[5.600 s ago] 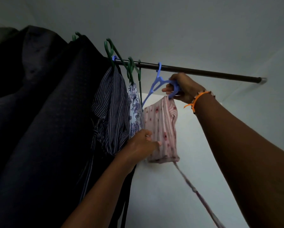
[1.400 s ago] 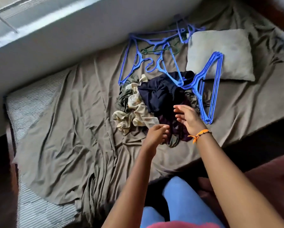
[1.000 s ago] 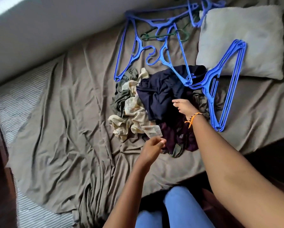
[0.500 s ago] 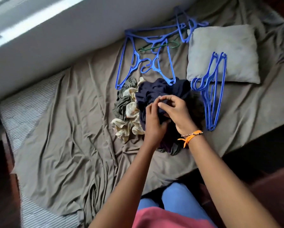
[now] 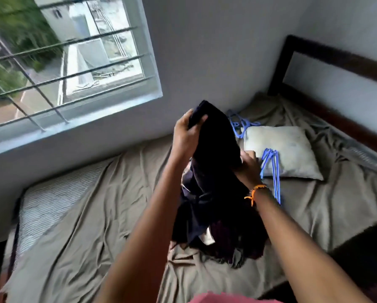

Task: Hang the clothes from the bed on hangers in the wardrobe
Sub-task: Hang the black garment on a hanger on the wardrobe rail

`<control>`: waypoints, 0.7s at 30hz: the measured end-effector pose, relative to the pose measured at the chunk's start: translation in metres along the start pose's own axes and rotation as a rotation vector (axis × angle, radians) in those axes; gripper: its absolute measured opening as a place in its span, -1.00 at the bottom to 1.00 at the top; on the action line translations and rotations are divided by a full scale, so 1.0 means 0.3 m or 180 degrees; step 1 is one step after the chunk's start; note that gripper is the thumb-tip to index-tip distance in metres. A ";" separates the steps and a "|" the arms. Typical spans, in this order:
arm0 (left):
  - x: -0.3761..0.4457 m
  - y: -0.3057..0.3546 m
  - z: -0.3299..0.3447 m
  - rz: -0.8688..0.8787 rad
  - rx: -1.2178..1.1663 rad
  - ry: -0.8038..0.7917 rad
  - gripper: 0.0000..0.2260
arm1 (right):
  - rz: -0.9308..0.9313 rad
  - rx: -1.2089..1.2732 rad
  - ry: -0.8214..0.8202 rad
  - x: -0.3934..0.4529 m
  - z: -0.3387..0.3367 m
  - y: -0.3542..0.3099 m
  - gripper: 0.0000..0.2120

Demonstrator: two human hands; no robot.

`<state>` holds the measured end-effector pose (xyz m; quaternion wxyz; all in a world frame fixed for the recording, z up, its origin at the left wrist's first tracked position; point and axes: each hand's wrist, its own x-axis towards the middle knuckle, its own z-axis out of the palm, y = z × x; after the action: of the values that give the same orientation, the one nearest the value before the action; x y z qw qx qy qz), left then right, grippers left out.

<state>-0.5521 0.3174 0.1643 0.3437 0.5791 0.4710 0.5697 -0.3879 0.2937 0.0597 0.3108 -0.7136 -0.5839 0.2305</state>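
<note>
A dark navy garment (image 5: 213,176) hangs lifted above the bed (image 5: 85,226). My left hand (image 5: 186,134) grips its top edge, raised high. My right hand (image 5: 247,164) holds it lower on the right side, an orange band on that wrist. The garment's lower folds trail onto a dark purple piece of clothing (image 5: 238,241) lying on the sheet. A stack of blue hangers (image 5: 271,169) rests against the pillow (image 5: 286,147), just right of my right hand. More blue hangers (image 5: 238,123) lie behind the garment near the wall. The rest of the clothes pile is hidden behind the garment.
A barred window (image 5: 63,62) fills the upper left wall. The dark wooden headboard (image 5: 336,62) runs along the right. The olive sheet is rumpled, with striped mattress (image 5: 45,200) exposed at the left. The bed's near edge drops to a dark floor at right.
Both hands have lifted the navy garment up off the pile. My view has tilted up, bringing the window and headboard into sight.
</note>
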 end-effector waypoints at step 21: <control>0.370 0.297 0.005 0.0254 -0.0659 0.0218 -0.81 | -0.1289 -0.0130 -0.1252 0.244 -0.695 -0.409 -0.27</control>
<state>-0.5473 0.3930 0.2848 0.3624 0.5389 0.3977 0.6481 -0.3127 0.3440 0.2958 0.2168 -0.5302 -0.7682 0.2859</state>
